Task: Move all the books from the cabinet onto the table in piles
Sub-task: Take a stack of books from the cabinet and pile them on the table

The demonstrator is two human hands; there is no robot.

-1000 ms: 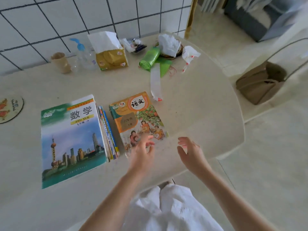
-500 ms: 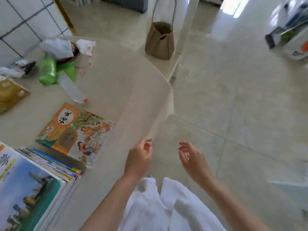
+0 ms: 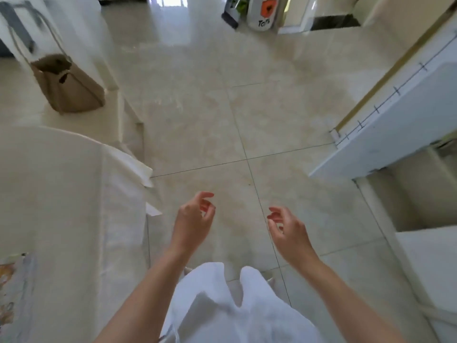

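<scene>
- Books: only a blurred sliver of one colourful book cover (image 3: 10,288) shows now, lying on the table (image 3: 61,194) at its near left edge. A second ago two piles were in full view at mid-table; they have slid out of frame as the head turned right.
- Table: its rounded far-right corner, with the cloth hanging off, now sits left of centre. The bare floor (image 3: 247,107) fills the middle of the view.
- Left hand (image 3: 193,220): grip loosely half-open, fingers curled, holding nothing. It hangs over the floor, just beyond the table's right edge, no longer above the books.
- Right hand (image 3: 289,231): same loose half-open curl, empty, over the floor further right.
- Cabinet (image 3: 385,134): a white unit has come into view at the right edge; judged to be the source, though no books inside it are visible from here.
- Brown bag (image 3: 66,87) stands on the floor beyond the table's far corner.
- Reading: the last deposit looks finished; the person is turning back with both hands free for another load. How many books remain cannot be told.
</scene>
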